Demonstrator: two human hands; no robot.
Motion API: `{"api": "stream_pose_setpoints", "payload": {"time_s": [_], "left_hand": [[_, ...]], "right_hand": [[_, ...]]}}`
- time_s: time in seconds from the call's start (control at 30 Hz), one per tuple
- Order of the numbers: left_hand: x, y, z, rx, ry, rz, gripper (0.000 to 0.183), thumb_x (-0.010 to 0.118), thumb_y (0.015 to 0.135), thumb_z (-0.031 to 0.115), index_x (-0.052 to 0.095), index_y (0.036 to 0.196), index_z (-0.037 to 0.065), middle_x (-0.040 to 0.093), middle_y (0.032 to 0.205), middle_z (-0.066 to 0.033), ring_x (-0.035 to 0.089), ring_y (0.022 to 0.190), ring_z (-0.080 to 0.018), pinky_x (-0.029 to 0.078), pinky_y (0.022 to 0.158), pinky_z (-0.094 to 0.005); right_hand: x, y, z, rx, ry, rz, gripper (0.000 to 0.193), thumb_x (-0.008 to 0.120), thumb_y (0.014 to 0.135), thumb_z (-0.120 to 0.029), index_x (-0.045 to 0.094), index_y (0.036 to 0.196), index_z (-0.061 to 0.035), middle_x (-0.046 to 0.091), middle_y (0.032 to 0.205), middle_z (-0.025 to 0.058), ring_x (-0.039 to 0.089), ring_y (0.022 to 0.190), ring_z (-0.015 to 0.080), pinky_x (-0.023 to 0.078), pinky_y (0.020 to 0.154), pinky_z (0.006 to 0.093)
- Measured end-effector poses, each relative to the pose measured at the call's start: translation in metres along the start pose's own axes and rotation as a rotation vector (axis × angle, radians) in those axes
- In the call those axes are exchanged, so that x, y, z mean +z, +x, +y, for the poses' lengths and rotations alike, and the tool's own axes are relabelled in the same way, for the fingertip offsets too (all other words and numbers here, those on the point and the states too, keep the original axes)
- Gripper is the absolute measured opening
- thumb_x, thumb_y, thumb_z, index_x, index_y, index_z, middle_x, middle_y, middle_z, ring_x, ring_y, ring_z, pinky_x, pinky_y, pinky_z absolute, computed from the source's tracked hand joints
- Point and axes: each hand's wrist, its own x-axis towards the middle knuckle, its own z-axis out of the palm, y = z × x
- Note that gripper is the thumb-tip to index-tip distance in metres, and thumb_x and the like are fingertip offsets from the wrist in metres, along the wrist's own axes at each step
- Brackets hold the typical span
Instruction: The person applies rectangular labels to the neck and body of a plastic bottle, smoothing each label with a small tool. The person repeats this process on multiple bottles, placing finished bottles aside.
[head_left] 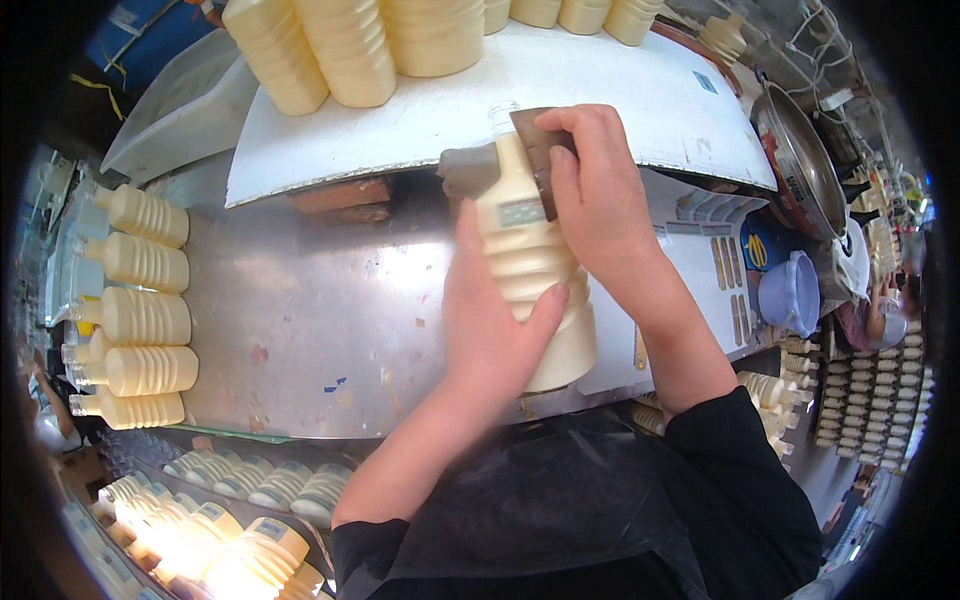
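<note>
A cream-coloured ribbed bottle (525, 262) with a clear threaded neck leans over the metal table in front of me. My left hand (490, 325) is wrapped around its lower body, thumb across the front. A small greenish label (521, 212) sits on its shoulder. In my right hand (605, 190) is a flat dark brown pad (534, 145), pinched between thumb and fingers and held against the bottle beside the label. A grey-brown block (470, 172) shows left of the neck, just above my left fingers; whether they touch it I cannot tell.
Several cream bottles lie in a row at the table's left (148, 315); others stand on the white board (400, 130) ahead. Label strips on a pale sheet (690, 260), a lilac bucket (788, 295) and a round metal pan (800, 160) are at right. Bottles fill racks below.
</note>
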Motion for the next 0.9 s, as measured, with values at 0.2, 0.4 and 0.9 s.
{"api": "stream_pose_setpoints", "payload": {"time_s": [0.2,0.4,0.9], "left_hand": [[-0.003,-0.005,0.003,0.114,0.278,-0.075,0.096,0.077,0.082,0.030,0.027,0.161,0.005,0.048,0.143,-0.0302,0.049,0.132,-0.0447,0.040,0.111,-0.0519],[-0.002,-0.004,-0.018,0.085,0.102,-0.030,0.105,0.078,0.076,0.023,0.022,0.162,0.004,0.049,0.144,-0.0269,0.052,0.130,-0.0421,0.042,0.110,-0.0493],[-0.004,-0.004,-0.022,0.003,-0.026,-0.052,0.108,0.078,0.078,0.024,0.016,0.163,0.002,0.047,0.143,-0.0272,0.054,0.128,-0.0397,0.045,0.108,-0.0486]], "right_hand": [[-0.002,-0.016,0.041,-0.038,0.151,0.059,0.027,0.053,0.093,0.002,0.056,0.119,-0.0034,0.052,0.121,0.0165,0.056,0.112,0.0343,0.047,0.098,0.0414],[0.013,-0.026,0.059,0.012,0.244,0.159,0.027,0.054,0.092,0.002,0.057,0.119,-0.0046,0.052,0.125,0.0170,0.055,0.117,0.0348,0.047,0.102,0.0410],[-0.004,-0.014,-0.006,0.104,0.264,0.063,0.031,0.052,0.093,0.003,0.053,0.124,-0.0027,0.051,0.122,0.0189,0.056,0.112,0.0388,0.048,0.098,0.0450]]}}
